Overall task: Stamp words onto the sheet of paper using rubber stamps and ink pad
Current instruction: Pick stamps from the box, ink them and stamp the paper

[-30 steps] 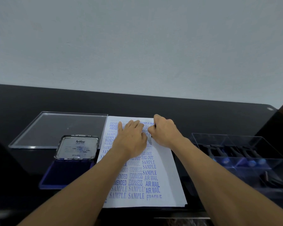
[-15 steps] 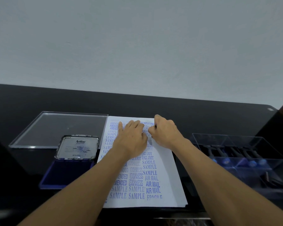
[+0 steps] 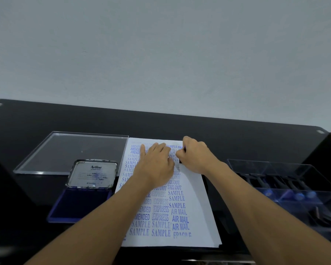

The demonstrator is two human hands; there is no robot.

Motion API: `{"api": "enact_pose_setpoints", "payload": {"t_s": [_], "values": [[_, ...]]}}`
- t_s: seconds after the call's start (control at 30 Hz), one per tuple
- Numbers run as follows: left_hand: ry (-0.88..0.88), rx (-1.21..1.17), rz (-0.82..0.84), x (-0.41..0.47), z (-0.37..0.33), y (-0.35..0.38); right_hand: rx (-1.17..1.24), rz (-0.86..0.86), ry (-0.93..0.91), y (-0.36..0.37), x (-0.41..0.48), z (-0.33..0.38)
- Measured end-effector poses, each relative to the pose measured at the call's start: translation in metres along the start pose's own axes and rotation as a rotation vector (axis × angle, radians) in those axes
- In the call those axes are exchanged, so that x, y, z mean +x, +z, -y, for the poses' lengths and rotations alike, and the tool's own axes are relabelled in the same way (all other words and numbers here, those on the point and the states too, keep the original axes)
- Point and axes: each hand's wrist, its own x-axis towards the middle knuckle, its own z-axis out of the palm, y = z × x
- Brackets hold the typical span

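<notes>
With the left hand (image 3: 155, 165) flat, pinning the sheet (image 3: 197, 207), the right hand (image 3: 195, 157), curled round a mostly hidden stamp (image 3: 180, 161), should press squarely, without rocking.

The left forearm (image 3: 96, 213) and right forearm (image 3: 256, 199) are bare and sleeveless up to the wrists, and the left hand (image 3: 155, 165) and right hand (image 3: 196, 157) are ungloved.
</notes>
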Motion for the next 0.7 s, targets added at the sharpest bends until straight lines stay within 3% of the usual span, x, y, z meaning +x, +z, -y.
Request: {"api": "enact_pose_setpoints", "payload": {"t_s": [0.13,0.53,0.7], "values": [[-0.004,-0.008,-0.002,0.0,-0.001,-0.002,-0.056,0.051,0.004,-0.01,0.002,0.002],[-0.079,-0.092,0.057,0.005,-0.004,-0.012,0.107,-0.095,0.011,-0.049,-0.002,-0.006],[-0.13,-0.262,-0.035,0.002,-0.007,-0.02,0.13,-0.091,-0.021,-0.056,-0.005,-0.009]]}}
